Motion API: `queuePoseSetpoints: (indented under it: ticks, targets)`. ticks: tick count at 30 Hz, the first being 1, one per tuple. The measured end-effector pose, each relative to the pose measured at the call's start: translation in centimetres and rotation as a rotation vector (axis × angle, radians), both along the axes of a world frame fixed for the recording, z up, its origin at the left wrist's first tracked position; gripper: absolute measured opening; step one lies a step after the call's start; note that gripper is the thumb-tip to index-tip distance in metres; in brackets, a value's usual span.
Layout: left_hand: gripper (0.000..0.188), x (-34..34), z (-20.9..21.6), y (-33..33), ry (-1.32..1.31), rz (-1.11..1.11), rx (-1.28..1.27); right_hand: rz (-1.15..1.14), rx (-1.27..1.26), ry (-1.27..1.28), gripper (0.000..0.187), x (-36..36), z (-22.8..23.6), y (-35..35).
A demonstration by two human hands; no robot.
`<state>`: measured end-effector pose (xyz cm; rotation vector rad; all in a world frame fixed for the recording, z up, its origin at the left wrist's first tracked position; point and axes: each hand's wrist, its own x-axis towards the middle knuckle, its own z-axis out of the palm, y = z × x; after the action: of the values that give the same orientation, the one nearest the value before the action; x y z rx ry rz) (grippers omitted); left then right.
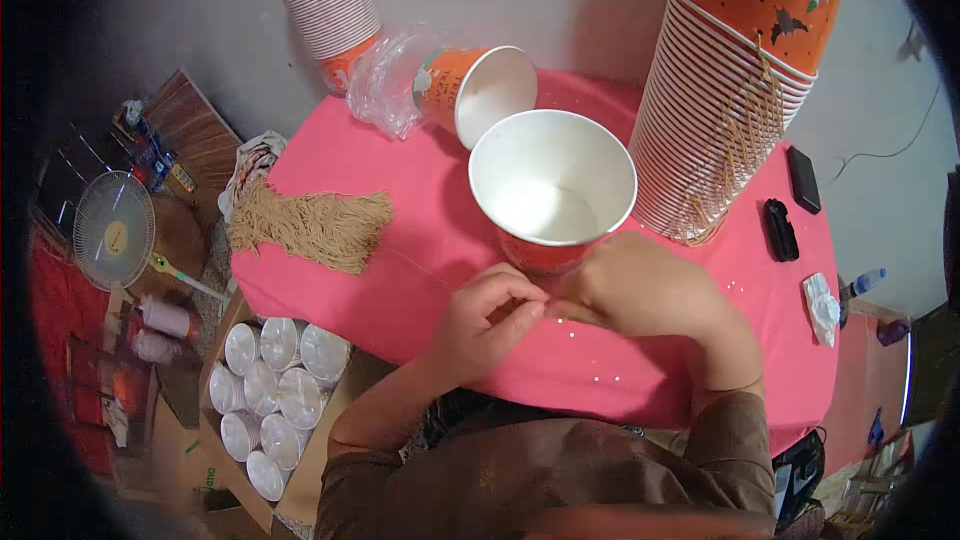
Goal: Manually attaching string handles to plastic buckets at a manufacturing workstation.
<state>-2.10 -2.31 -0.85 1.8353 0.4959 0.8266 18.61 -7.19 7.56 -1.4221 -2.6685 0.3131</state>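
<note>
My left hand is closed in a pinch at the near side of the table. A thin tan string runs toward it from a bundle of tan strings on the left. My right hand is closed too, its fingertips meeting those of my left; what they hold is hidden. Just beyond my hands an orange paper bucket with a white inside stands upright, mouth up. Behind it another orange bucket lies on its side, its white mouth facing right.
A tall stack of nested buckets leans at the right, gold strings hanging over it. Small white beads dot the pink tablecloth. Another stack, a clear plastic bag, dark cases and a carton of wrapped cups stand around.
</note>
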Motion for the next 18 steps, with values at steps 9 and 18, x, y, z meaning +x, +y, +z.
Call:
queuePoseSetpoints:
  ticks: [9, 18]
  targets:
    - [0.008, -0.7, -0.7, 0.6, -0.011, 0.079, 0.041, -0.075, 0.514, 0.192, 0.022, 2.9, 1.1, 1.2]
    - [0.015, -0.6, -0.3, 0.6, -0.182, 0.137, -0.156, -0.022, -0.089, 0.406, 0.024, 3.9, 0.2, 3.2]
